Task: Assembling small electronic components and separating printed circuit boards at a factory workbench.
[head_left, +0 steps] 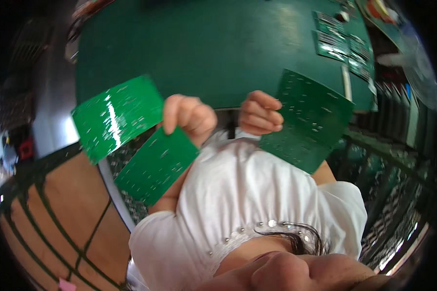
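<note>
My left hand [190, 116] is closed on two bright green circuit boards at their corners. The upper circuit board [131, 109] tilts out to the left, with a streak of glare across it. Below it the lower circuit board [158, 167] slants down in front of my left arm. Small shiny solder points dot both faces. My right hand [261, 112] has its fingers curled at the left edge of a darker green circuit board [315, 109]. A line crosses that board's lower part; whether it is one board or two overlapping, I cannot tell. Both hands are at the table's near edge.
A green-topped table [194, 53] spreads out ahead. Several populated circuit boards [331, 44] lie at its far right, with a pale stick [346, 82] nearby. A translucent fan [415, 68] stands right of the table. Dark bars and a brown panel [63, 203] are at lower left.
</note>
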`<action>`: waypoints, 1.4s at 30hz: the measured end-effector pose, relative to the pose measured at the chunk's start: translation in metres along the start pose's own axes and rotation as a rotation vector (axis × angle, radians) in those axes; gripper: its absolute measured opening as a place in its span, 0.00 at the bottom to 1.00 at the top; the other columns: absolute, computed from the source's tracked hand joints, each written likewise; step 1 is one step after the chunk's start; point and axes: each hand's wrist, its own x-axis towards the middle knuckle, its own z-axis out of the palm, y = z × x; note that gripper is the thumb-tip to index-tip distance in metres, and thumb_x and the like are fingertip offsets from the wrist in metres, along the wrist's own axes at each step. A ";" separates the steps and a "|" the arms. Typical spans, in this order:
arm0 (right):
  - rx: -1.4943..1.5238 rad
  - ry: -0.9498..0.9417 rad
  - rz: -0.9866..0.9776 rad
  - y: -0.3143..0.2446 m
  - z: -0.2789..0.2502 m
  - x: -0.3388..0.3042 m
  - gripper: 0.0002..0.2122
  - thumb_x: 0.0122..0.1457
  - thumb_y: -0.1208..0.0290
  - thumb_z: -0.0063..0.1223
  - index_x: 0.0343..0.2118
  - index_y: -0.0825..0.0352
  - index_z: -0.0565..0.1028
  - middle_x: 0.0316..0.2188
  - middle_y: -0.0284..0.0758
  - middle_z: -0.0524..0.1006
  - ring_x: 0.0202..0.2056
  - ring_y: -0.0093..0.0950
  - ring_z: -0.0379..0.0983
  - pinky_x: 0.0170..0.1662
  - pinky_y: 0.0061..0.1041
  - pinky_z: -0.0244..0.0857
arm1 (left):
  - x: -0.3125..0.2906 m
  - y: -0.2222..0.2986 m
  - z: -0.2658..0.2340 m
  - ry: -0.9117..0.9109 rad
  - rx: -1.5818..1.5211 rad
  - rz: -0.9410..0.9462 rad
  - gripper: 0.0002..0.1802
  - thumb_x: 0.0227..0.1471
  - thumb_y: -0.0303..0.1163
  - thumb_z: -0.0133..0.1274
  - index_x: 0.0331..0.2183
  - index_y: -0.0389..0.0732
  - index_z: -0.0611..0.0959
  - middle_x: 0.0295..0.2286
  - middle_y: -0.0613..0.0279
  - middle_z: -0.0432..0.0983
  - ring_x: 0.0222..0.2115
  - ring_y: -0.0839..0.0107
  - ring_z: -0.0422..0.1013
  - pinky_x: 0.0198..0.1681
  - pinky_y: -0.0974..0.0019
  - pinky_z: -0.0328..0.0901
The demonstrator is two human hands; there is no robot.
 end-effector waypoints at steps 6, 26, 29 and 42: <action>-0.029 0.076 0.020 -0.006 0.008 -0.003 0.14 0.58 0.57 0.56 0.39 0.60 0.69 0.20 0.27 0.69 0.22 0.20 0.65 0.30 0.18 0.58 | 0.005 0.003 -0.005 0.031 -0.052 -0.020 0.15 0.41 0.19 0.53 0.10 0.44 0.72 0.09 0.72 0.50 0.11 0.82 0.45 0.14 0.76 0.40; -0.011 0.176 0.003 -0.003 0.017 -0.001 0.19 0.51 0.62 0.63 0.43 0.58 0.67 0.20 0.25 0.73 0.37 0.22 0.62 0.51 0.27 0.53 | 0.000 0.002 -0.008 0.061 0.014 -0.015 0.15 0.43 0.20 0.54 0.10 0.44 0.73 0.09 0.73 0.49 0.10 0.82 0.45 0.14 0.75 0.40; 0.036 0.180 0.015 -0.004 0.011 -0.001 0.19 0.53 0.60 0.62 0.43 0.58 0.67 0.22 0.27 0.74 0.37 0.22 0.62 0.50 0.27 0.54 | -0.005 0.009 -0.009 0.069 0.017 0.019 0.16 0.44 0.20 0.53 0.11 0.44 0.72 0.09 0.73 0.49 0.11 0.82 0.46 0.14 0.75 0.41; 0.005 0.182 -0.095 0.000 0.015 0.003 0.05 0.61 0.61 0.52 0.33 0.54 0.72 0.20 0.22 0.71 0.31 0.18 0.59 0.44 0.21 0.55 | -0.037 0.051 0.002 0.164 0.155 0.149 0.15 0.45 0.22 0.54 0.13 0.45 0.71 0.11 0.74 0.49 0.12 0.82 0.46 0.17 0.74 0.40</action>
